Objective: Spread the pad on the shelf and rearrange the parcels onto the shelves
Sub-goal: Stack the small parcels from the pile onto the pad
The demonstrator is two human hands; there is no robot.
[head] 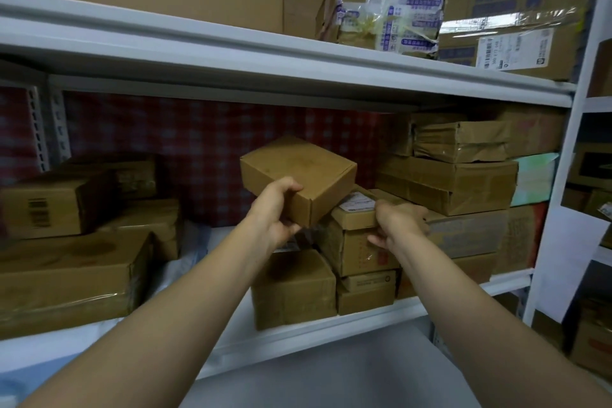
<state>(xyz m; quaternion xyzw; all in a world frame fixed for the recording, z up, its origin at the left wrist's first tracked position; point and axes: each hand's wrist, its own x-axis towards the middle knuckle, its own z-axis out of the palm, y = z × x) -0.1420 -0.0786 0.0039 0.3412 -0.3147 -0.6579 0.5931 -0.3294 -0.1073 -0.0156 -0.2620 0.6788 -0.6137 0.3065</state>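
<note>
Head view, nearest first: two bare forearms reach over the white metal lip of the shelf (298,336), which runs below the box. The left hand (276,209) grips the box (298,175) at its near corner, thumb on the lid and fingers curled beneath. This holds it tilted above the pile, a grip that suits carrying it one-handed to a free spot.

Just right of the box and lower, the right hand (400,225) curls its fingers over the near edge of a flat parcel (356,212), probably to steady or shift it so the pile does not slide. That parcel tops a stack (294,288) directly below the box, whose cartons sit askew and look unsorted.

The box is plain brown corrugated card, a squat mailer with tucked flaps and crisp edges, matt and untaped. The flat parcel bears a white label and glossy tape.

Left of the box and lower, a pale, soft-looking sheet (195,242) lies on the shelf between cartons. It may be the pad, though blur leaves that unsure. Far left of the box sit bigger cartons (66,275) wrapped in shiny film.

Behind the box hangs a red checked cloth (198,149). Above the box, the top shelf (231,53) carries a crumpled taped parcel (384,7).
</note>
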